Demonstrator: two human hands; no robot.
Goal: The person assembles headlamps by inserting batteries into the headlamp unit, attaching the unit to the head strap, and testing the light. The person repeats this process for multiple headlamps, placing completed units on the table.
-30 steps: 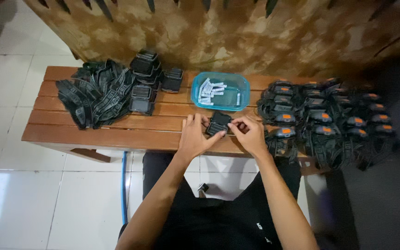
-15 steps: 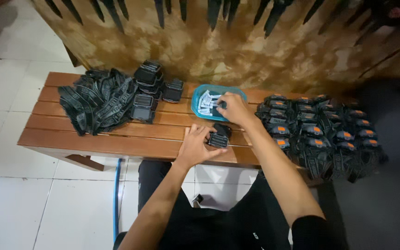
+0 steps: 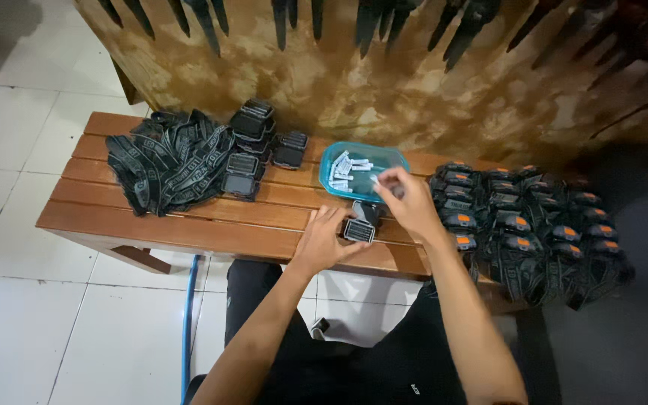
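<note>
My left hand (image 3: 325, 238) holds a small black rectangular device (image 3: 359, 228) down on the front of the wooden bench (image 3: 189, 225). My right hand (image 3: 408, 202) is raised over the near edge of a light blue plastic tray (image 3: 396, 158) and pinches a small white piece (image 3: 376, 179) between its fingertips. Several small white pieces (image 3: 343, 171) lie in the tray.
A heap of black straps (image 3: 166, 161) lies at the bench's left end, with stacks of black devices (image 3: 253, 124) beside it. At the right end sits a pile of black units with orange buttons (image 3: 523, 225). A mottled brown wall (image 3: 414, 82) rises behind. White tiled floor (image 3: 39, 330) lies below.
My right hand left the black device, reached into the blue tray and has come up with a small white piece. My left hand stayed on the device.
</note>
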